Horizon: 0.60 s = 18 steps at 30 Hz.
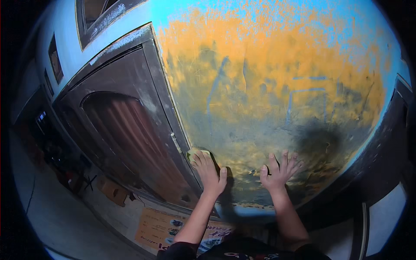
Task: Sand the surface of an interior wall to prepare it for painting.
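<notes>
My left hand (pixel 208 174) presses a pale yellow-green pad (pixel 191 154), maybe a sponge or sanding pad, to the wall beside the door frame. The fingers lie flat over it and hide most of it. Spread-fingered and holding nothing, my right hand (pixel 279 172) is at the lower part of the same wall, its palm towards the surface. Worn orange-yellow paint covers the wall (pixel 276 65), with dark grey patches low down and blue showing at the top and edges. Blue lines (pixel 307 89) mark its middle, and a thin crack runs down above them.
Left of the wall stands a dark door (pixel 126 74) with a hinge (pixel 175 143) and an arched panel. A printed banner (pixel 156 224) bearing writing lies on the floor. Farther left is a cardboard box (pixel 112 191). Another dark frame (pixel 398 104) borders the wall's right side.
</notes>
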Each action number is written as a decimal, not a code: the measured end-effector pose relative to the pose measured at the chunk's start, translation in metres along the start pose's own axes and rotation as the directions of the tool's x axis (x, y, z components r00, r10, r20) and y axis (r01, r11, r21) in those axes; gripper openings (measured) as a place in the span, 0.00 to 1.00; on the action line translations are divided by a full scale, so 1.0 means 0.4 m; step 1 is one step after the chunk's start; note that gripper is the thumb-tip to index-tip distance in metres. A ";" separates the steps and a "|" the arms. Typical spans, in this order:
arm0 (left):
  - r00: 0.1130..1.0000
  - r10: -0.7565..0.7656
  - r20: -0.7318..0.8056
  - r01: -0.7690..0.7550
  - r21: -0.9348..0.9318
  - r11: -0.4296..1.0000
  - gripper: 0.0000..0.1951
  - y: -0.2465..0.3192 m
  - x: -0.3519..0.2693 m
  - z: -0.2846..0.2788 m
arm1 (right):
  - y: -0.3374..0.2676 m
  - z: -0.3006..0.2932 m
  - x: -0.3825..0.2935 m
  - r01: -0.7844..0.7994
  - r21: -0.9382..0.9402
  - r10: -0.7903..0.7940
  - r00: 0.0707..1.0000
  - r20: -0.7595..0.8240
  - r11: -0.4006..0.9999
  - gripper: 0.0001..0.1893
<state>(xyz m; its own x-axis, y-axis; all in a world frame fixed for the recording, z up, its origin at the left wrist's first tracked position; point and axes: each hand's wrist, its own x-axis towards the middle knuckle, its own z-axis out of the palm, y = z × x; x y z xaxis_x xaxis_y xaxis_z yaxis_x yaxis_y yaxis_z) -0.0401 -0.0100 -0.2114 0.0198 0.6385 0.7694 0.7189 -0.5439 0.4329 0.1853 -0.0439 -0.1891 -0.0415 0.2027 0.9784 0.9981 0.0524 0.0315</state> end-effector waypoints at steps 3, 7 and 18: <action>0.982 -0.074 0.174 0.066 0.049 0.997 0.41 -0.047 -0.144 0.041 | -0.015 0.004 0.001 -0.005 0.034 0.005 1.000 0.001 0.999 0.22; 0.971 -0.090 0.223 0.089 0.015 0.996 0.41 -0.033 -0.184 0.054 | -0.007 0.001 0.006 0.000 0.018 0.000 1.000 0.003 1.000 0.22; 0.995 -0.044 0.091 0.042 0.031 0.999 0.42 -0.030 -0.101 0.050 | -0.008 -0.004 0.002 0.023 0.041 -0.024 1.000 0.017 0.999 0.22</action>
<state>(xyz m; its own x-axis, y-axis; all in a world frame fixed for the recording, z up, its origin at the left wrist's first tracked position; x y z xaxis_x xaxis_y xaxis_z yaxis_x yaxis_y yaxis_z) -0.0356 -0.0183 -0.2570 0.0512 0.7089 0.7034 0.7403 -0.4997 0.4497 0.1822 -0.0455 -0.1880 -0.0662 0.2183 0.9736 0.9943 0.0967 0.0459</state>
